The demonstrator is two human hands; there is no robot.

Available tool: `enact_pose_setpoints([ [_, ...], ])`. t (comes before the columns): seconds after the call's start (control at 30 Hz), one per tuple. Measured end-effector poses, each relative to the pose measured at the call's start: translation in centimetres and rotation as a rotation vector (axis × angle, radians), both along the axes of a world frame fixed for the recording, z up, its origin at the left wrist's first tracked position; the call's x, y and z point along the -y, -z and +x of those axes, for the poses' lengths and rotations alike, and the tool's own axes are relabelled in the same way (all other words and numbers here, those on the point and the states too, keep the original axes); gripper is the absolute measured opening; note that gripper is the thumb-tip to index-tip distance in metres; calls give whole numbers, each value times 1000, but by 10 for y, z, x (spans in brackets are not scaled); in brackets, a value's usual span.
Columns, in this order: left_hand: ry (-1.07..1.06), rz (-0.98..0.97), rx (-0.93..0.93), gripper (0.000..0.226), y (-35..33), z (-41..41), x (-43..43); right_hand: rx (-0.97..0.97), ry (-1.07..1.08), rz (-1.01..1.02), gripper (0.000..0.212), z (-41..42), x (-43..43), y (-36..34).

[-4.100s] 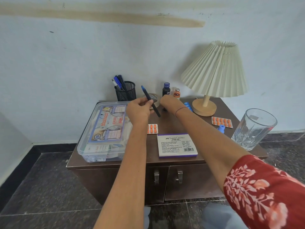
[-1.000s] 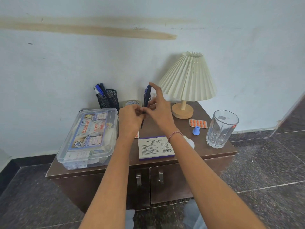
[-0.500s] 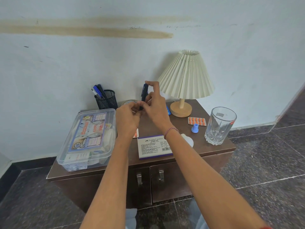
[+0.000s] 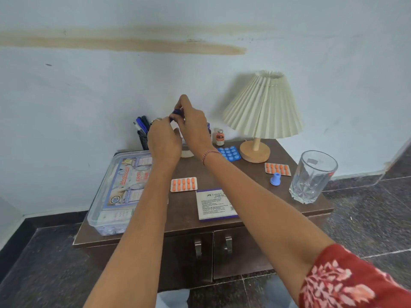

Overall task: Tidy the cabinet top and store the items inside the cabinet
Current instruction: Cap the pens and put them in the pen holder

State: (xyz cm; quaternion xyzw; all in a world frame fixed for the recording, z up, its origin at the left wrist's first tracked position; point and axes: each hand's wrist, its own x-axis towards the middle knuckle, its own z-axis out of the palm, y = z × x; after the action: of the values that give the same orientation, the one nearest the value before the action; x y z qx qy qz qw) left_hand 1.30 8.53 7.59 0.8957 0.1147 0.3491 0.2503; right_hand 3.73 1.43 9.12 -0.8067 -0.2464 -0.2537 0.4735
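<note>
Both hands are raised together above the back of the brown cabinet top [image 4: 249,174]. My right hand [image 4: 192,126] pinches a dark blue pen [image 4: 176,111], of which only a short tip shows between the fingers. My left hand [image 4: 163,138] meets it at the pen's lower end, fingers curled on it. A black mesh pen holder [image 4: 143,138] with several pens stands just left of my left hand. A clear first-aid box [image 4: 120,192], orange pill strips [image 4: 184,184] [image 4: 277,169], a blue pill strip [image 4: 230,153], a stamp pad box [image 4: 214,204] and a small bottle [image 4: 220,137] lie on the top.
A pleated lamp [image 4: 262,112] stands at the back right. A drinking glass [image 4: 312,176] sits at the right edge, with a small blue cap [image 4: 275,179] beside it. Two shut cabinet doors with metal handles [image 4: 198,248] face me. Dark tiled floor surrounds the cabinet.
Both hands have lifted a little and moved left toward the pen holder with the pen. Less of the pen shows now. The camera has moved closer.
</note>
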Motion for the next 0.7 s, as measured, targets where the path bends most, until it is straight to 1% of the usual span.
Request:
enact_pose_setpoints([
  [0.07,21,-70,10,27,-3,8,-10,-9,-5,-49,14,14,-14,-3],
  [0.13,54,-129,-45,24,-4,15,-21,-13,-8,-95,13,28,-28,-3],
  [0.2,79,-238,-113,9,0,25,-35,-23,-5,-142,12,40,-40,-2],
  [0.27,121,-354,-161,15,3,34,-49,-47,-3,-187,11,53,-51,1],
  [0.3,154,-439,-187,9,3,38,-56,-67,-4,-208,11,59,-56,2],
  [0.33,185,-521,-198,11,4,43,-62,-85,-3,-233,12,63,-61,4],
  [0.37,200,-583,-220,23,4,49,-67,-88,1,-267,12,68,-66,6],
  [0.43,195,-633,-251,31,5,59,-78,-63,21,-343,15,77,-73,10],
  [0.47,194,-664,-259,31,6,65,-84,-60,30,-370,17,81,-76,12],
  [0.53,221,-799,-275,27,7,72,-92,-72,35,-402,20,89,-79,16],
  [0.63,228,-924,-282,12,8,77,-97,-116,24,-410,23,98,-81,24],
  [0.7,233,-969,-281,19,11,81,-97,-148,7,-413,31,100,-83,29],
])
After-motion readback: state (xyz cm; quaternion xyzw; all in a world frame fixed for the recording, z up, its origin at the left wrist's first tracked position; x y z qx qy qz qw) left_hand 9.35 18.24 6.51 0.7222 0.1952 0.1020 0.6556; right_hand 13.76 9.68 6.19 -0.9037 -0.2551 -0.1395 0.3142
